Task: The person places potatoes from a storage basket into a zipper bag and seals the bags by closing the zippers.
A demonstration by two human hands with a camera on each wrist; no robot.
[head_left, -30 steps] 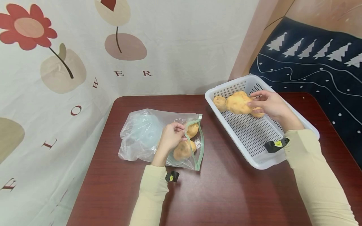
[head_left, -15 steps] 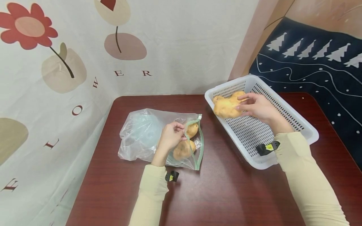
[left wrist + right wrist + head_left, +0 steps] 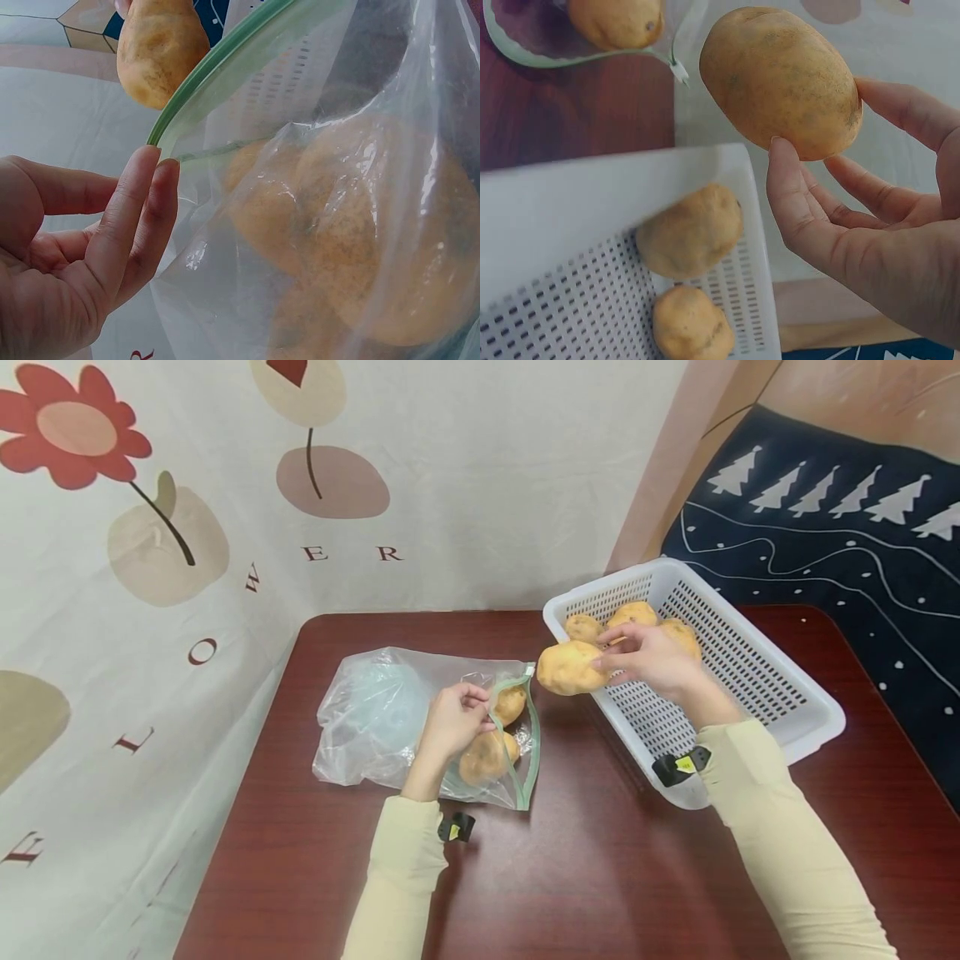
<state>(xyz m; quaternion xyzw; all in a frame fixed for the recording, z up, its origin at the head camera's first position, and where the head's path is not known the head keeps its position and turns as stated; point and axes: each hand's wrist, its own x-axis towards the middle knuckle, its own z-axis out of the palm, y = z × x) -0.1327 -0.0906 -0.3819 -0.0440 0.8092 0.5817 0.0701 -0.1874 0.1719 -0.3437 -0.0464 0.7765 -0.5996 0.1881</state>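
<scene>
My left hand [image 3: 455,720] pinches the green rim of a clear zip bag [image 3: 442,670] lying on its side, its mouth facing right and parted. Inside the bag, potatoes [image 3: 487,758] rest close behind the rim; the left wrist view shows them through the plastic. My right hand [image 3: 656,662] grips a large yellow potato [image 3: 568,668] by one end, fingers and thumb at its sides. That potato is held up over the left rim of a white basket [image 3: 806,697], its free end pointing at the bag. Three more potatoes [image 3: 692,231] sit in the basket's far end.
A dark red-brown table [image 3: 570,877] carries bag and basket, with a narrow strip of tabletop between them. A pale blue shape [image 3: 386,706] shows in the bag's closed end. Printed cloths [image 3: 480,485] hang behind the table.
My right hand has carried the potato leftward from above the basket's potatoes to beyond its left rim, uncovering the ones below. The left hand and bag have stayed in place.
</scene>
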